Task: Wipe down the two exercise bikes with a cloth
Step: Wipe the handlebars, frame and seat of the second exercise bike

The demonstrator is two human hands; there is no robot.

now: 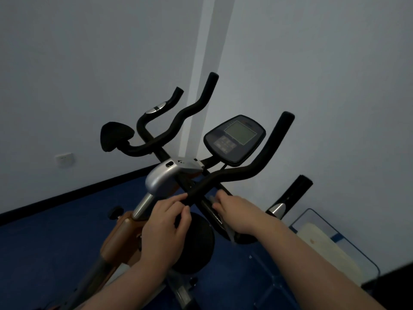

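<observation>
Grey cloth, thin and crumpled, pressed against a black handlebar of the exercise bike, low centre of view. Gripped by the right hand, fingers curled over cloth and bar. Left hand just beside, fingertips pinching the bar's near end. Above, a dark console with a pale screen, tilted. Silver stem housing between the bars, orange-brown frame below. Blue floor, grey walls, a white wall socket at left. Clear plastic bin at right.
</observation>
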